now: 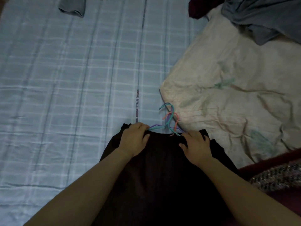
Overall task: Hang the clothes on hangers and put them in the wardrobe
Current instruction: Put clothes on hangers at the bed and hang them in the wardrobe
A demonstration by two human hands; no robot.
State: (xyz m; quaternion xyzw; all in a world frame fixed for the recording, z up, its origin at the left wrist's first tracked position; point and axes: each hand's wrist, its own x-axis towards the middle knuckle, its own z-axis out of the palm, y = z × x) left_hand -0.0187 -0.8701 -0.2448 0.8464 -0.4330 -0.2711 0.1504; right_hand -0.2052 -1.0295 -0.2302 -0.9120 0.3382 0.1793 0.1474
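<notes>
A black garment (159, 168) lies flat on the bed in front of me, its top edge pointing away. My left hand (135, 139) grips the garment's top left corner, and my right hand (195, 144) grips its top right part. Three thin hangers, teal (170, 118), pink (175, 121) and purple (156, 127), lie bunched at the garment's top edge between my hands. Their lower parts are hidden under the fabric. The purple hanger's arm reaches my left fingers. No wardrobe is in view.
The bed carries a light blue checked sheet (73, 87). A crumpled cream blanket (236, 95) covers the right side. A grey garment (73, 7) lies at the far top left, and a grey-blue pile of clothes (263, 18) sits top right beside a maroon piece (197, 8). A dark red bed edge (268, 162) runs lower right.
</notes>
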